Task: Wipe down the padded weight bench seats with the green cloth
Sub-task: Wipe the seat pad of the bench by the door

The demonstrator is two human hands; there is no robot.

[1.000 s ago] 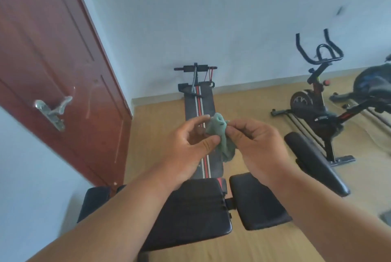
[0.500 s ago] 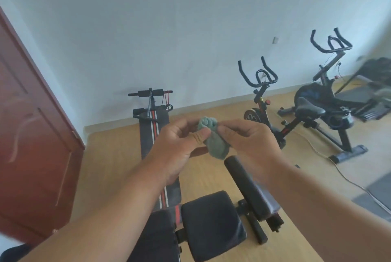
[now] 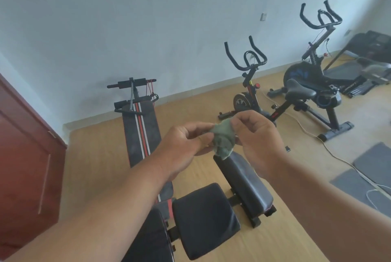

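A small green cloth [image 3: 224, 140] is bunched between my two hands, held up in the air in front of me. My left hand [image 3: 184, 147] pinches its left edge and my right hand [image 3: 257, 137] pinches its upper right. Below them stands a black padded weight bench: a square seat pad [image 3: 205, 219] and a long back pad [image 3: 243, 181] angled away to the right. A second black pad [image 3: 150, 238] shows at the bottom, partly hidden by my left forearm.
A sit-up bench with red and white stripes [image 3: 140, 130] lies on the wooden floor to the left. Two exercise bikes [image 3: 247, 84] [image 3: 311, 86] stand at the right, with a white cable [image 3: 330, 151] and grey mats [image 3: 364, 179]. A red-brown door [image 3: 25, 166] is at far left.
My view has swung right, so the door has slid left and the bikes and mats have come in. Both hands still hold the cloth, now working it further right over the back pad.
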